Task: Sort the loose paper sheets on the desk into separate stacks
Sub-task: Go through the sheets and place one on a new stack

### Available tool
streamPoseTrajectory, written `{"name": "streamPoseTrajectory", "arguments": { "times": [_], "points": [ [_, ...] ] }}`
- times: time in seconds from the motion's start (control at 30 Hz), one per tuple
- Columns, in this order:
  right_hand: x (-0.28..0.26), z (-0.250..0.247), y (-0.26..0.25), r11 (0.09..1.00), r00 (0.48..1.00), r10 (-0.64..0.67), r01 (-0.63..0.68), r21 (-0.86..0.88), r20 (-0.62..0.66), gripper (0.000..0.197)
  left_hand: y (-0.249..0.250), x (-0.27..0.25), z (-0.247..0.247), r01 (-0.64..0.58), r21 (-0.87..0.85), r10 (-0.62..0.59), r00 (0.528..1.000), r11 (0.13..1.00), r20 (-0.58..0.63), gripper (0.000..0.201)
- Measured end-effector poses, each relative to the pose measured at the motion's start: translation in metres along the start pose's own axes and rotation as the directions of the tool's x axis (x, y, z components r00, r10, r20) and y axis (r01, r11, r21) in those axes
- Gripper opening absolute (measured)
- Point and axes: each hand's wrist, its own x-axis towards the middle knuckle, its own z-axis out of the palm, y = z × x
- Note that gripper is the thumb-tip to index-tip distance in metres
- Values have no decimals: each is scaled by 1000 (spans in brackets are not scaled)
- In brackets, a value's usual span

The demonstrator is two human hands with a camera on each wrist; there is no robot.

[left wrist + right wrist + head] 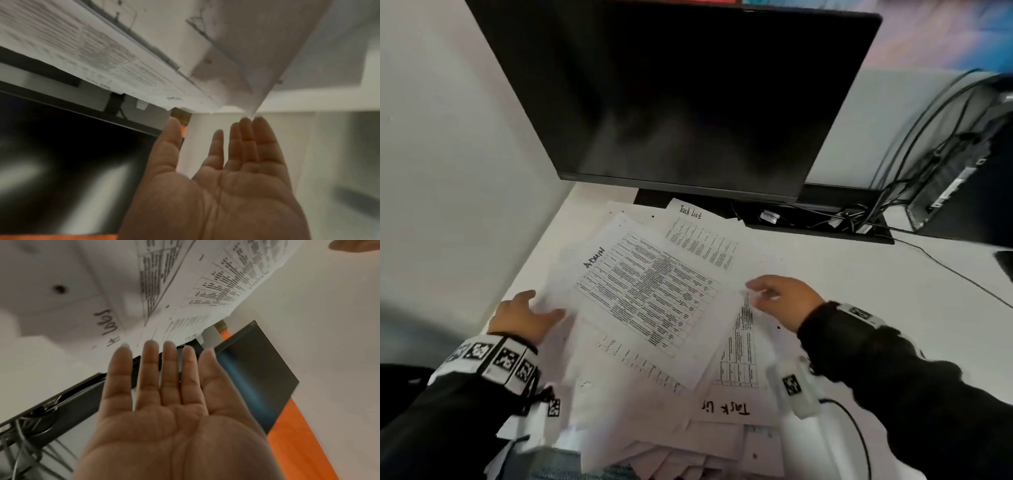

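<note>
A loose pile of printed sheets covers the white desk (859,308) in front of me. On top lies a sheet marked "ADMIN" (647,291) with a table, lying askew. A "Task List" sheet (698,233) pokes out behind it, and another "Task List" sheet (726,407) lies upside down nearer me. My left hand (530,308) is at the pile's left edge, its fingers (246,138) straight with the tips at the paper edge. My right hand (780,294) is at the right edge, fingers (150,369) straight and together, their tips meeting the sheets (205,288). Neither hand grips a sheet.
A dark monitor (671,96) stands right behind the pile, its base partly under the far sheets. Cables (859,219) and a black box (962,171) sit at the back right. A white partition (448,171) closes the left side. Several sheets overhang the desk's near edge.
</note>
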Motion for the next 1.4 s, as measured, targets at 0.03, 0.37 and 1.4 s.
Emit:
{"name": "streamPoseTrajectory", "arguments": {
  "times": [0.03,0.37,1.4],
  "points": [
    [12,4,-5,1000,1000,1,-1,-10,-23,37,1,3,1,51,-20,-50,998,999,37,82],
    [81,43,-16,922,986,161,-140,-362,29,64,5,1,24,-15,-168,27,997,986,73,26],
    [4,36,11,936,920,344,-323,-138,186,47,11,-40,29,-244,-11,244,970,970,-11,52]
  ]
}}
